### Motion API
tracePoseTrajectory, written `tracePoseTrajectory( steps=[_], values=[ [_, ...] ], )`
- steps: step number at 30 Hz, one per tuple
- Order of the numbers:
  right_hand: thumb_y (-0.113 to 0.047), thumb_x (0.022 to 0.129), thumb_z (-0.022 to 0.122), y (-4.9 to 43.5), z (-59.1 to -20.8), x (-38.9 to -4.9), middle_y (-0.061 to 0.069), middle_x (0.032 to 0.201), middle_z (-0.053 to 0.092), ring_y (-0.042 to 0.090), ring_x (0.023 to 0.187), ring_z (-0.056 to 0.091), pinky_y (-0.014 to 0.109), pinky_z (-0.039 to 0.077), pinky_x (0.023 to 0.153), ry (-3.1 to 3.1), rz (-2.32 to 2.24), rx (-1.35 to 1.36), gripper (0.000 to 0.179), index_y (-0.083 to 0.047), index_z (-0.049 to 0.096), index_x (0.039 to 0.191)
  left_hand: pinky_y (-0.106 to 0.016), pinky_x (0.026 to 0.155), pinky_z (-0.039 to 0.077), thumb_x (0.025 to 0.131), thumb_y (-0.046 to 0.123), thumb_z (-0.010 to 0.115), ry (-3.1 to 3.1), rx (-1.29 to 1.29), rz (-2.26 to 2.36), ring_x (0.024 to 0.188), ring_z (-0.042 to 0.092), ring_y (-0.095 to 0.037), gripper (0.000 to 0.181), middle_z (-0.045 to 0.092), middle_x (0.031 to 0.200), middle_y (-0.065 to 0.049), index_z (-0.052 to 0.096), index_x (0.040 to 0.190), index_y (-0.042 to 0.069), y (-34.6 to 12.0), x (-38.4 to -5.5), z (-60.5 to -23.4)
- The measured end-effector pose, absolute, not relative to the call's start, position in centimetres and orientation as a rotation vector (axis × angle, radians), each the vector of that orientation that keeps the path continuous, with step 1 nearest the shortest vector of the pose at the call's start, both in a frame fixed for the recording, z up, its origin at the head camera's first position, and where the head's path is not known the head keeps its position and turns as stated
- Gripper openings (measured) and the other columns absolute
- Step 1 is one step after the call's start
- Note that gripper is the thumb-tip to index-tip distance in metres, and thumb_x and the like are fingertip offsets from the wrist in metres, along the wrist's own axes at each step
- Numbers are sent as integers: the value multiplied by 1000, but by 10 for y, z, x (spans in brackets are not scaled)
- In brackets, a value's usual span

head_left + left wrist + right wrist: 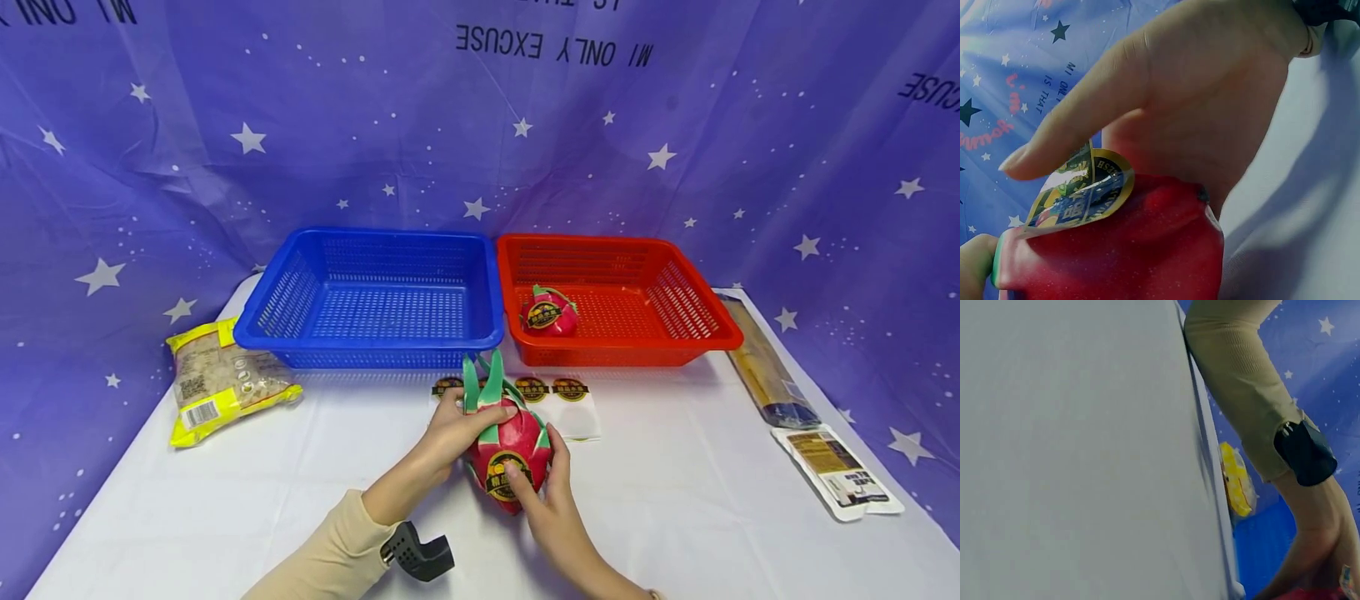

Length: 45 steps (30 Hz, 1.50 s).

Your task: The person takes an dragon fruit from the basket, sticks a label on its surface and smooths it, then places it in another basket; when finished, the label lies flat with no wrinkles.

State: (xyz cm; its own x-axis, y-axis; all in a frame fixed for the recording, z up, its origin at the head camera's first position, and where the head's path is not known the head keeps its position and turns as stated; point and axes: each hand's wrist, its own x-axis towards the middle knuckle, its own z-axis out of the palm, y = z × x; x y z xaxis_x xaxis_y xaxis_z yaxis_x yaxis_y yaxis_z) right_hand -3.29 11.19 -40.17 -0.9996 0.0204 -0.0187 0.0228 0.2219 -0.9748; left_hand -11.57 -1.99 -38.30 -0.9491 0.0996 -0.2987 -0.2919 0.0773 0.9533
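Observation:
A red dragon fruit (517,433) with green leaf tips is held between both hands above the white table. My left hand (457,433) grips its left upper side, thumb across the front near the leaves. My right hand (555,517) holds its lower right, with the thumb at a round black and gold sticker (507,475). In the left wrist view, part of that sticker (1079,194) stands away from the skin beside the right thumb. Behind the fruit lies a white sheet of similar stickers (573,415), partly hidden. The right wrist view shows mostly the left forearm (1310,519).
A blue basket (367,343) and a red basket (607,343) stand side by side at the back. Another stickered dragon fruit (551,312) lies in the red one. A yellow-edged bag (232,375) is at left; a long package (772,367) and a flat pouch (836,471) are at right.

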Motion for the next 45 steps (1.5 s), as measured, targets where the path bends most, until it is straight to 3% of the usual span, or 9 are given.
tracePoseTrajectory(
  steps=[5,15,22,30,35,41,45],
  values=[
    [-25,88,58,107,-405,-34,9,135,32,23,123,37,16,39,93,2398,-2015,61,72,-20,8,140,-47,96,37,68,38,76,2065,-212,1945,110,50,-26,74,56,112,-14,38,120,1,-19,-115,-383],
    [-23,91,53,107,-408,-35,6,136,33,10,118,39,14,35,94,2369,-2070,71,65,-22,10,139,-46,95,39,67,39,75,2057,-230,1933,107,52,-25,73,59,109,-13,39,119,3,-19,-115,-382],
    [-27,94,47,108,-404,-34,11,138,29,24,124,33,14,35,93,2362,-2045,52,62,-18,8,141,-46,95,38,67,39,75,2050,-242,1932,108,51,-26,73,58,110,-13,40,120,2,-19,-115,-383],
    [-29,96,42,111,-400,-33,10,140,28,24,128,28,18,33,97,2323,-2031,43,58,-19,9,142,-45,95,39,68,39,75,2018,-242,1949,106,52,-25,72,57,111,-14,39,119,1,-20,-116,-385],
    [-30,96,40,113,-400,-34,9,143,26,19,129,27,16,28,99,2346,-2024,29,55,-20,11,143,-42,94,42,71,39,73,1982,-235,1959,102,55,-23,71,57,110,-15,38,119,1,-21,-117,-385],
    [-30,97,37,116,-399,-34,8,144,24,1,122,29,9,27,96,2321,-2040,5,52,-20,14,142,-39,92,44,72,38,72,1940,-222,1986,97,58,-20,70,60,108,-14,37,120,0,-22,-117,-385],
    [-32,97,37,116,-400,-34,5,144,24,8,125,26,10,27,96,2298,-2041,26,51,-21,15,142,-38,92,45,72,37,72,1912,-204,2008,94,58,-18,70,61,106,-14,37,120,-1,-23,-117,-385]
  ],
)
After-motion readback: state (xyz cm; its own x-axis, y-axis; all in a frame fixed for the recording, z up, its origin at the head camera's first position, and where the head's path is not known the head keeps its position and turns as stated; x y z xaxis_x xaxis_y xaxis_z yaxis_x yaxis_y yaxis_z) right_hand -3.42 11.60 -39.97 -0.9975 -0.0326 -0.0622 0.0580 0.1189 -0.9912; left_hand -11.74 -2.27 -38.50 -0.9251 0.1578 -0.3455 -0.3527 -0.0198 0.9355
